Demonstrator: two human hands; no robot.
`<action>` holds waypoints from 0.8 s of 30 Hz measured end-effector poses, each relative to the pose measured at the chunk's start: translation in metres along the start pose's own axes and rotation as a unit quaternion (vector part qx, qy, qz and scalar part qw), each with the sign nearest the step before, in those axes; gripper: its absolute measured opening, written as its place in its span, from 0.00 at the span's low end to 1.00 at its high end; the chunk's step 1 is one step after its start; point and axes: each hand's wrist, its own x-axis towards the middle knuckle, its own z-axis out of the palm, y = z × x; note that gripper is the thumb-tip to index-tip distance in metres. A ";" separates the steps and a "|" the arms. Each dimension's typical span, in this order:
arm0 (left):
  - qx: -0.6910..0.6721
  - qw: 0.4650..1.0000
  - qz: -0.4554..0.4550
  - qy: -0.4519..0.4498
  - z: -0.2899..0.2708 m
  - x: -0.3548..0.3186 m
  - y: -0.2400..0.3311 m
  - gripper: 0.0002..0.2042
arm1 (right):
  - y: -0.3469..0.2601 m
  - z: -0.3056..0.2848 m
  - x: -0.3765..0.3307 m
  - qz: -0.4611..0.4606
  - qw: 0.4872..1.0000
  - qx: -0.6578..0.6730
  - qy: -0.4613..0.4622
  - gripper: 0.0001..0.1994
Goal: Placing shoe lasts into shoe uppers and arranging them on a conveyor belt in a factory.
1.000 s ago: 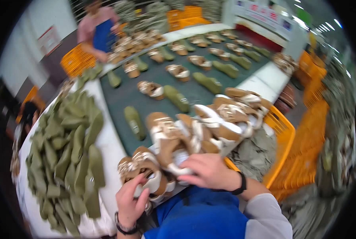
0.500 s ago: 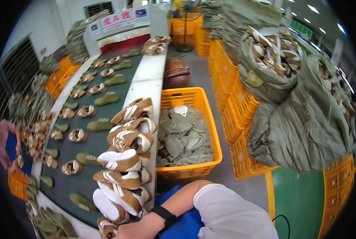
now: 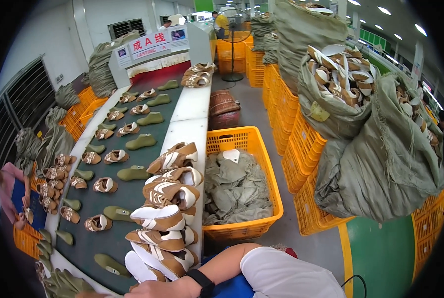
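Right hand (image 3: 155, 289) at lower edge of frame, cut off; cannot tell whether it grips. Left hand (image 3: 90, 295) a mere sliver, likewise unclear. Nearest tan-and-white shoe (image 3: 171, 263) lies just above the right hand, long axis slanting upper left to lower right. White sign (image 3: 150, 44), upper left: red characters.

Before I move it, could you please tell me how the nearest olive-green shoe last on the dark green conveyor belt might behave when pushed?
The olive-green shoe last is probably stiff, as it shows a moulded foot shape without creases. Its smooth surface could be slippery. Its rounded sides suggest it may rock on the conveyor belt.
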 end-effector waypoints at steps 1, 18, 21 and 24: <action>0.010 1.000 0.002 0.011 -0.002 -0.003 0.000 0.44 | 0.002 0.001 0.001 0.016 0.999 -0.031 -0.008 0.15; 0.244 0.968 0.057 -0.022 -0.056 -0.018 0.005 0.11 | 0.012 0.021 0.000 0.075 0.994 0.043 -0.068 0.19; 0.284 0.953 0.054 0.088 -0.086 -0.037 -0.008 0.12 | 0.024 -0.016 -0.011 0.219 0.939 0.191 -0.185 0.21; 0.205 0.961 -0.044 0.180 -0.113 -0.050 -0.026 0.13 | 0.048 -0.077 -0.056 0.447 0.757 0.378 -0.290 0.13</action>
